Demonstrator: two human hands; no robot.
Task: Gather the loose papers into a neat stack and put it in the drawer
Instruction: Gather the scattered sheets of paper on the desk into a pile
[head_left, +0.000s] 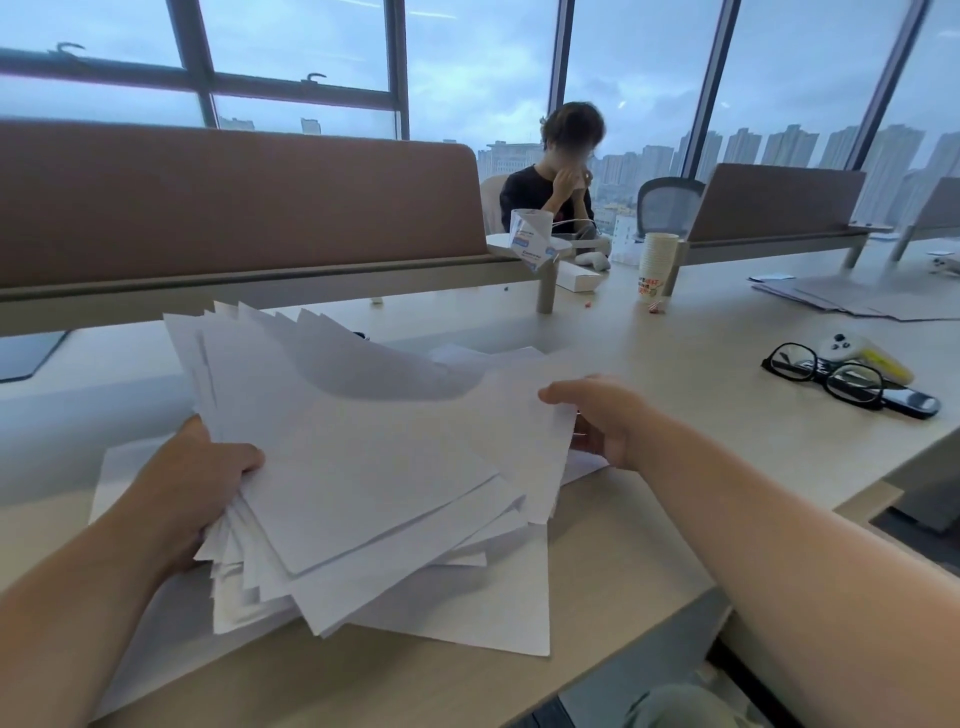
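A fanned, uneven pile of white papers (363, 467) is lifted off the pale desk (675, 457), its sheets splayed at many angles. My left hand (202, 483) grips the pile's left edge, thumb on top of the sheets. My right hand (602, 421) holds the right edge of the upper sheets, thumb on top and fingers beneath. More loose sheets (467, 608) lie flat on the desk under the pile. No drawer is in view.
Black glasses (826, 374) and a white controller (857, 353) lie at right. A stack of paper cups (655, 265), a box (532, 241) and a brown divider (234, 202) stand behind. A person sits across the desk. The desk's edge runs near my right forearm.
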